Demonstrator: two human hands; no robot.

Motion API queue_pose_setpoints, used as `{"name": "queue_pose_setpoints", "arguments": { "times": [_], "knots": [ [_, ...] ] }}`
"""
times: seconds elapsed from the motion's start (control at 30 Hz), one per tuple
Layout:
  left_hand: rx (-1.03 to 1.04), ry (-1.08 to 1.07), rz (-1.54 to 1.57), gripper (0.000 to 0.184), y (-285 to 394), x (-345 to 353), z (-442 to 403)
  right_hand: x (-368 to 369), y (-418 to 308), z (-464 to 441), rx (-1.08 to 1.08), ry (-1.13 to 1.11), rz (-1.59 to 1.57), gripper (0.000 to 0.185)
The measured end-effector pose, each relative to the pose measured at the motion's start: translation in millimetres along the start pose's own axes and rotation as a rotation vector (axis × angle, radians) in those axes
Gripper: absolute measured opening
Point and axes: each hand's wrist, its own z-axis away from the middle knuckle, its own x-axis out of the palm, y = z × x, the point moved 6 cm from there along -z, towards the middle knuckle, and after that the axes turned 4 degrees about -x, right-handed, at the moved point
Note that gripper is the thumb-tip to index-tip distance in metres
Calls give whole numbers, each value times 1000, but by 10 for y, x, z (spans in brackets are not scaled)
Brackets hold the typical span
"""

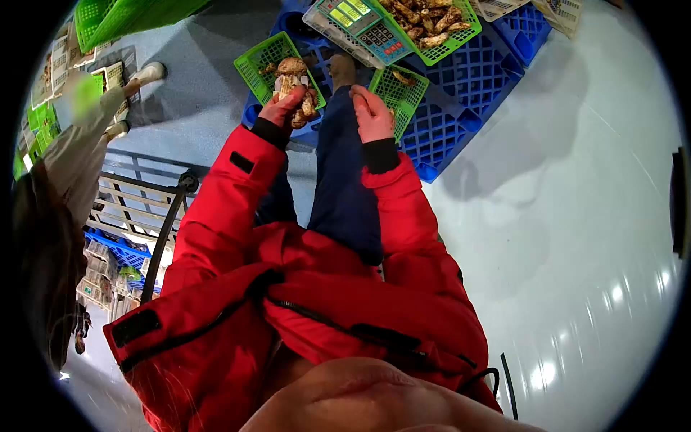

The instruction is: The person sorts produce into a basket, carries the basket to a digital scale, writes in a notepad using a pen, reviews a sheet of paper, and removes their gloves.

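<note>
The left hand [286, 106] was curled around a small clutch of mushrooms [291, 66], holding them over the near end of the left green basket [249, 65], by the left edge of the blue pallet [448, 135]. The right hand [374, 121] had bent fingers at the rim of the small green basket [414, 102], toward the pallet's near corner; whether it gripped anything could not be told. The likeliest mishap was a stem snapping or a cap bruising, should the left fingers have squeezed too hard. A loose hold might equally have let the lowest piece drop, since it hung past the basket's near side. The shoe [343, 72] between the two baskets could have knocked either one. The mushrooms looked thick-stemmed and uneven, pale cream streaked with brown, the topmost with a broad, rounded, tan-brown cap; their undersides were hidden.
</note>
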Motion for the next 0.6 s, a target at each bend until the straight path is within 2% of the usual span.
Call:
{"name": "queue_pose_setpoints", "arguments": {
  "times": [0.07, 0.17, 0.23, 0.3, 0.37, 0.4, 0.6],
  "knots": [
    [42, 23, 9, 34, 72, -61, 40, -28, -42, -32, -9, -13, -77, 22],
    [46, 0, 3, 35, 117, -108, 83, -179, -230, -113, 125, -87, -55, 23],
    [36, -34, -10, 36, 164, -140, 69, -402, -189, -316, 69, 19, 60, 24],
    [36, -35, -12, 39, 151, -166, 14, -666, 89, -621, 32, 98, -112, 26],
    [29, -27, -14, 41, 158, -118, 5, -904, 113, -922, 45, 146, -84, 28],
    [22, -40, -22, 40, 153, -123, -35, -1004, 189, -1067, 118, 173, -142, 31],
    [-5, -11, 2, 36, 136, 55, -270, -1357, 426, -1667, 50, 270, 127, 33]
  ]
}}
